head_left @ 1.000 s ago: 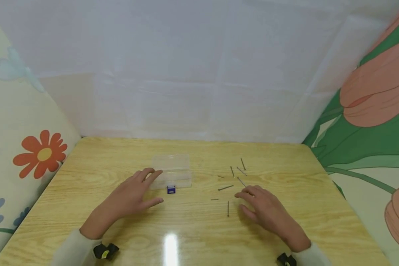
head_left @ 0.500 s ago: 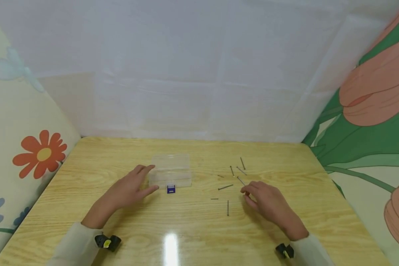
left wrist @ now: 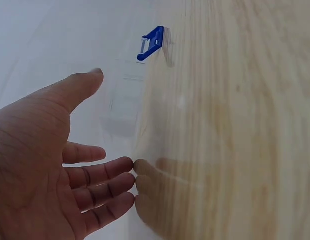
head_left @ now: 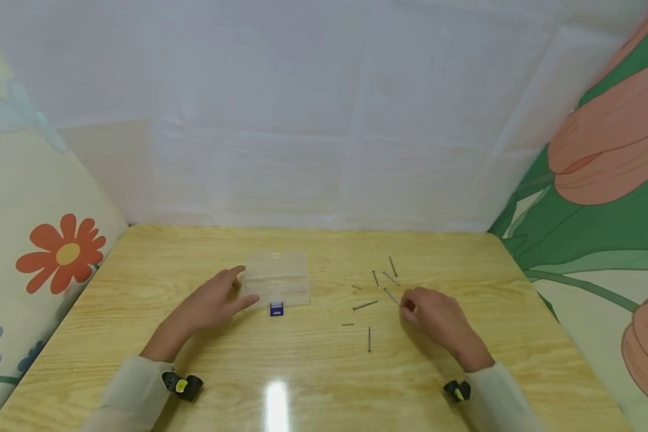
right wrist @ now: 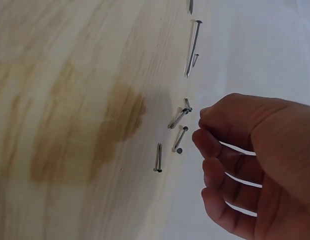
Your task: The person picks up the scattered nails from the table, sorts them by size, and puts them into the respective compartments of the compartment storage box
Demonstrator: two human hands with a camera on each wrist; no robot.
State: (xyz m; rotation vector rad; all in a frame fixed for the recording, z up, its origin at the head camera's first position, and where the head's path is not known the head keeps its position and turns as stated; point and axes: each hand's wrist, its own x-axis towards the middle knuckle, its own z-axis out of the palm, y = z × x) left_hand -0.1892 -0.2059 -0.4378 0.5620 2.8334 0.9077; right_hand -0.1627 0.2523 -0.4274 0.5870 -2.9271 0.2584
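My left hand (head_left: pixel 207 307) is beside the left edge of a clear plastic box (head_left: pixel 282 282), thumb spread from the fingers. In the left wrist view its fingertips meet their own reflections on the tabletop, and it holds nothing. A blue latch (head_left: pixel 276 309) sits at the box's front edge. On the right, my right hand (head_left: pixel 437 316) hovers with loosely bent fingers, thumb and index tip close together. Its fingertips are by the lower end of a slanting nail (head_left: pixel 392 296); the right wrist view shows no nail between them.
Several more nails of different lengths lie scattered between the box and my right hand, among them an upright-lying nail (head_left: pixel 369 339) in front and a short nail (head_left: pixel 348 324). Behind the wooden table (head_left: pixel 324 372) hangs a white sheet (head_left: pixel 324 120); printed panels flank both sides.
My right hand has drawn slightly right while its fingers bent and thumb and index came closer. My left hand has pulled back left from over the box. The nails lie as before.
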